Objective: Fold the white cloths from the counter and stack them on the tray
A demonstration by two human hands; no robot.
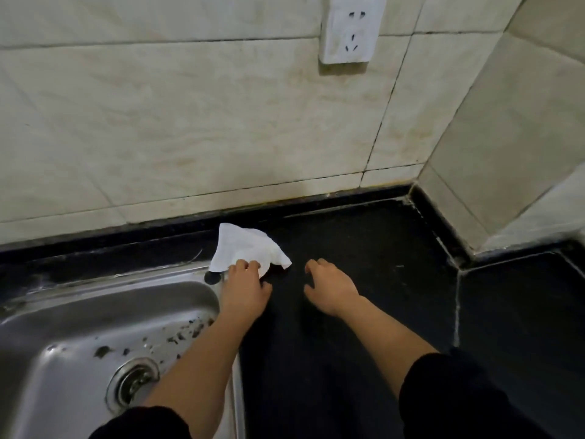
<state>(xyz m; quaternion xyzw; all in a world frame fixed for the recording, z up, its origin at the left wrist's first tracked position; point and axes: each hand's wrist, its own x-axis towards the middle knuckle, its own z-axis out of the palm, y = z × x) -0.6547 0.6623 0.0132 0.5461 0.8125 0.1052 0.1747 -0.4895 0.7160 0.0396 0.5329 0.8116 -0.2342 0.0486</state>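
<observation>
One crumpled white cloth (pixel 247 247) lies on the black counter (pixel 364 248) against the back ledge, just past the sink's right rear corner. My left hand (pixel 243 288) reaches onto its near edge, fingers curled down over the fabric. My right hand (pixel 329 288) hovers a little to the right of the cloth, fingers loosely bent, holding nothing and apart from it. No tray is in view.
A steel sink (pixel 95 327) with dark debris and a drain (pixel 133 383) fills the lower left. A tiled wall with a socket (pixel 348 30) rises behind. A tiled corner (pixel 506 185) juts in at the right.
</observation>
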